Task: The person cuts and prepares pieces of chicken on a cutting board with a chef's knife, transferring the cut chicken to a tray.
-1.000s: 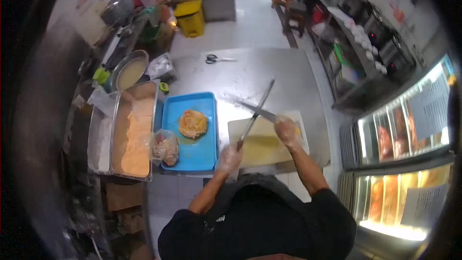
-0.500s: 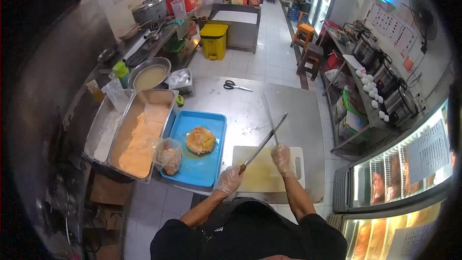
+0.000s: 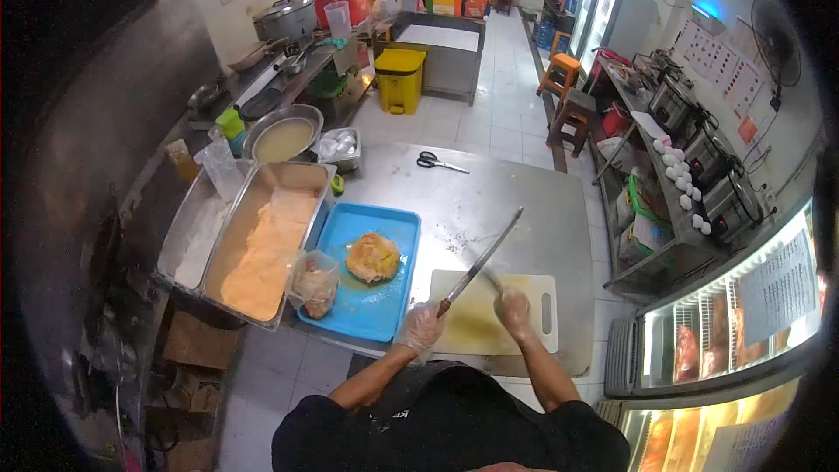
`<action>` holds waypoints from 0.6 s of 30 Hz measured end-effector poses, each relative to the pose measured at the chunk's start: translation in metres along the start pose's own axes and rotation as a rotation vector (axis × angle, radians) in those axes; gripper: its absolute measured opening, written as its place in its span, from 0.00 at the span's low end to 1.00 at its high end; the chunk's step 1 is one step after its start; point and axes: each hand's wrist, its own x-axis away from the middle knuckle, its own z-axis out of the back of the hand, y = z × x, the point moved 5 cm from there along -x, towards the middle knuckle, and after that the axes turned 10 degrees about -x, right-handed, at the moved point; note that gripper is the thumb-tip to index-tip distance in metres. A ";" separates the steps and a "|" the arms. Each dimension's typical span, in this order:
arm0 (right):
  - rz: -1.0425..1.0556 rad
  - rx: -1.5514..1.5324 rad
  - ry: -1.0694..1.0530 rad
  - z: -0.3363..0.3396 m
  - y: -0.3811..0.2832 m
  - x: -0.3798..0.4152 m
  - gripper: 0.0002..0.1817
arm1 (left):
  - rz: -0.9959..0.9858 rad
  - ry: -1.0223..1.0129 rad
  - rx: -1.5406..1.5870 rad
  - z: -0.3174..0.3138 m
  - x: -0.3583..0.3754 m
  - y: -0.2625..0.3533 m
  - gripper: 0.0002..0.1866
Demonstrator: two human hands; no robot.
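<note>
My left hand [image 3: 423,327], in a clear plastic glove, is closed round the brown handle of a long honing steel [image 3: 483,260] that slants up to the right. My right hand [image 3: 513,308], also gloved, grips a knife [image 3: 492,281] whose blade is smeared by motion and meets the steel near its lower half. Both hands are over a white cutting board [image 3: 546,284] with a yellowish wet patch. Left of them, a blue tray [image 3: 404,236] bears a flat piece of coated raw meat [image 3: 372,257] and a clear plastic bag [image 3: 315,283] with meat-like contents.
Metal bins of orange breading [image 3: 262,262] and white flour [image 3: 199,240] stand left of the tray. Black scissors [image 3: 441,162] lie on the steel table [image 3: 384,166]. A bowl of cloudy liquid [image 3: 284,140] is behind the bins. A lit display fridge [image 3: 725,315] stands at the right.
My right hand has drawn its knife down along the steel, so less of the blade reaches past it. My left hand holds nearly still. The whole view has shifted slightly.
</note>
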 end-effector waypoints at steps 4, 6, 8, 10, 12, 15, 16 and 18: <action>0.088 -0.193 0.111 0.022 0.014 0.035 0.04 | -0.034 0.114 0.049 0.010 -0.006 -0.005 0.12; 0.167 -0.038 0.072 0.027 0.014 0.042 0.04 | -0.003 0.094 0.067 0.013 -0.009 -0.002 0.11; -0.020 0.125 -0.260 0.016 0.012 0.048 0.05 | 0.014 0.067 0.058 0.013 -0.004 -0.009 0.10; -0.110 0.189 -0.230 0.018 0.024 0.043 0.04 | 0.014 0.070 0.060 0.009 -0.008 -0.012 0.10; -0.050 0.213 -0.114 0.029 0.027 0.051 0.04 | -0.023 0.122 0.071 0.008 -0.009 -0.007 0.09; -0.054 0.110 -0.139 0.032 0.022 0.052 0.05 | -0.010 0.102 0.081 0.013 -0.006 -0.007 0.10; -0.126 0.060 -0.085 0.043 0.017 0.044 0.05 | -0.003 0.090 0.092 0.014 -0.009 -0.006 0.10; -0.020 0.040 -0.059 0.050 0.005 0.034 0.06 | 0.026 0.082 0.083 0.014 -0.010 0.000 0.11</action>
